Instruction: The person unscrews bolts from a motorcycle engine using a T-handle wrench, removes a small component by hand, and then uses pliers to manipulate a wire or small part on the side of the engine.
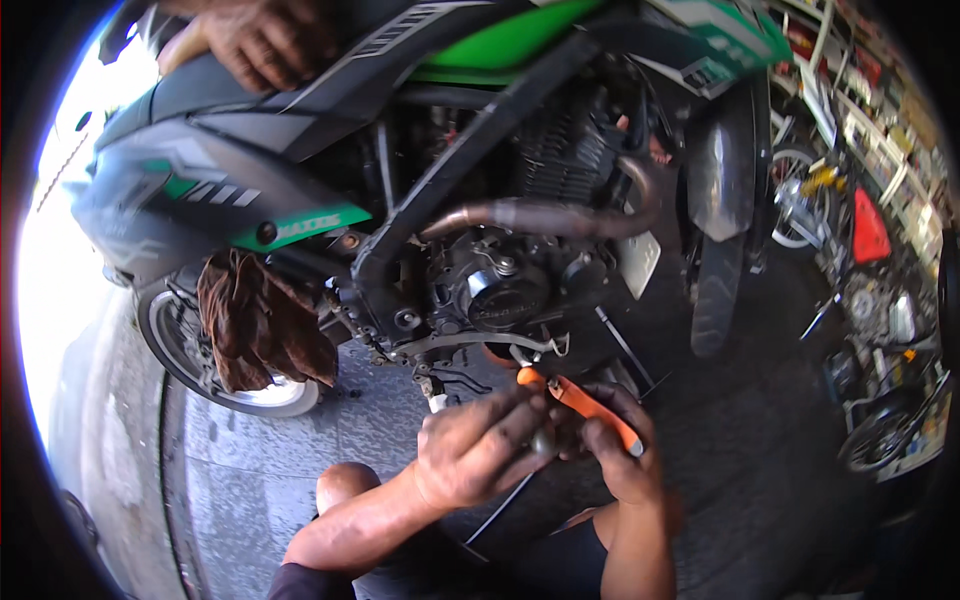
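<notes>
Both my hands meet low in front of a black, green and grey motorcycle (300,215). My right hand (630,455) is closed around a long orange tool (597,412) with a grey end; its exact kind is unclear. My left hand (480,450) is closed just beside it, fingers pinched together. A small rounded orange piece (530,377) shows at its fingertips; whether it belongs to the tool I cannot tell. What the left fingers grip is mostly hidden. Just beyond the hands are the foot lever (470,341) and engine cover (500,298).
A brown rag (262,325) hangs by the rear wheel (270,398). Another person's hand (265,45) rests on the seat. The exhaust pipe (540,217) curves above the engine. Motorcycle parts and a red panel (870,228) crowd the right side. A thin metal rod (622,340) stands near the engine.
</notes>
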`<action>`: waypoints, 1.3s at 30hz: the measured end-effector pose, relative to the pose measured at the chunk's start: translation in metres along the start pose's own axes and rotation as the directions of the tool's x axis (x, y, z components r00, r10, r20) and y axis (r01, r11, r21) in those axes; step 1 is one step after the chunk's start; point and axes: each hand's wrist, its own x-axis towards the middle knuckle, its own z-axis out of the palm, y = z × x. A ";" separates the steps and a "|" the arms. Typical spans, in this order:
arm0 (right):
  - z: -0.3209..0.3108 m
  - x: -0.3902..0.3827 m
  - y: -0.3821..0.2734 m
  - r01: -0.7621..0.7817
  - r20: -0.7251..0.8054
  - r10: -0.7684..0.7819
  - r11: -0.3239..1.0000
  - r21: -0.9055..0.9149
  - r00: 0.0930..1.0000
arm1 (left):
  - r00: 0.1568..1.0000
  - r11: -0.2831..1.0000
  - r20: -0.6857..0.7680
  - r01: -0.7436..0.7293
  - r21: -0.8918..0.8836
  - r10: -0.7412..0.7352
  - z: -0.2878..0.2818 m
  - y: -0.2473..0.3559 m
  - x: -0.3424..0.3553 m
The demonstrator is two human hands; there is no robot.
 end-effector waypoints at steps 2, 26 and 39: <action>-0.016 -0.004 -0.002 0.045 0.136 -0.060 0.993 0.109 0.989 | 0.997 0.997 0.031 -0.069 0.040 0.068 0.010 0.003 -0.006; -0.054 -0.015 -0.003 -0.060 -0.248 0.164 0.923 0.380 0.955 | 0.712 0.753 -0.253 0.641 -0.146 -0.655 0.067 -0.108 0.049; -0.048 0.047 -0.026 -0.231 0.111 0.238 0.970 -0.077 0.965 | 0.695 0.690 0.012 0.716 -0.112 -0.719 0.053 -0.111 0.069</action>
